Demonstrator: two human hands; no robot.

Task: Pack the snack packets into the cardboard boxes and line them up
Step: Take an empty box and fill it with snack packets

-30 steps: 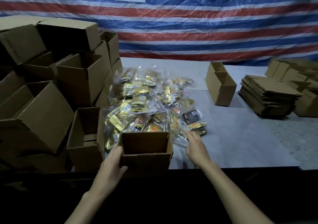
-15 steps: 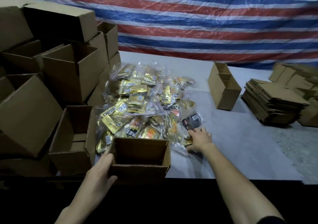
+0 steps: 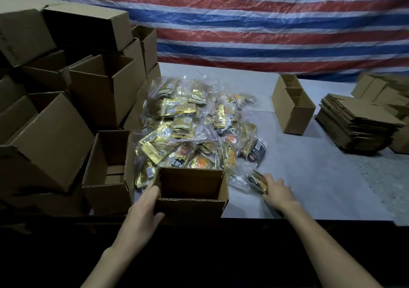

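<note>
The left hand (image 3: 141, 212) has its grip clamped on the corrugated cardboard box (image 3: 190, 205) at a corner; the right hand (image 3: 277, 193) has its grip closed on a glossy, crinkled snack packet (image 3: 257, 181) on the matte grey tabletop (image 3: 309, 177).

A packing workshop: stacked open cartons (image 3: 66, 93), flattened cardboard (image 3: 356, 126), heaped snack packets (image 3: 194, 130), striped tarpaulin backdrop (image 3: 265, 28).

free: table (image 3: 314, 177) right of packet pile (image 3: 199, 132) | blocked: box stack (image 3: 66, 93) left

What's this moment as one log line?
left hand grips front cardboard box | right hand holds snack packet | packet not yet boxed
</note>
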